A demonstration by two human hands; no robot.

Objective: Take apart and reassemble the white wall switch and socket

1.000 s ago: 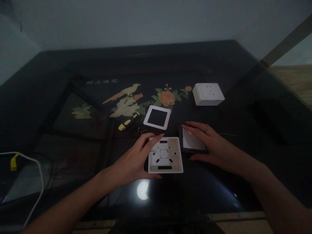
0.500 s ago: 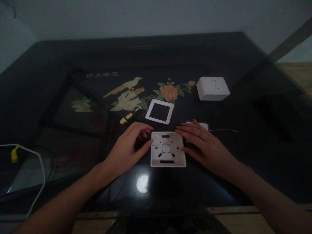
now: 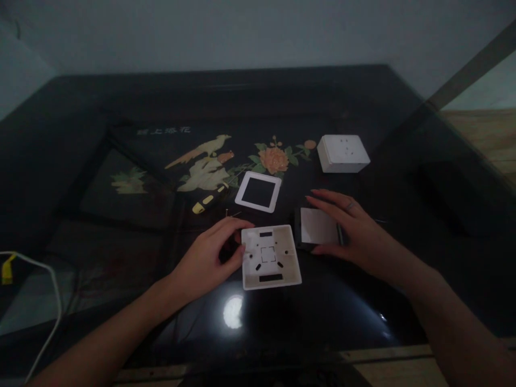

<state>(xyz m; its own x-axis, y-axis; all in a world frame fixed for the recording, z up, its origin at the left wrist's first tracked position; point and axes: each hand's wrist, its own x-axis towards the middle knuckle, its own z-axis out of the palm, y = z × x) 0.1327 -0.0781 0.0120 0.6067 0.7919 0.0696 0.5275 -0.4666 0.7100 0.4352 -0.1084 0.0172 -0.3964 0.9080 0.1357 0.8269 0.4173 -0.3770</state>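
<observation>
"L hand (image 3: 212, 255)?"
"Touching open box (image 3: 268, 254) at L edge, can't tell if pinching."
"R hand (image 3: 355, 231)?"
"Spreading around dark-rimmed block (image 3: 320, 226), just R of open box. Gap lying btwn open box & counter (image 3: 322, 322) near edge."

of the hands (image 3: 355, 228), the right partly hides the dark-rimmed panel (image 3: 318, 226).

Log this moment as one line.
left hand: at open square white plastic box | right hand: open around black-edged white square panel | beyond them: thin square white frame
</observation>
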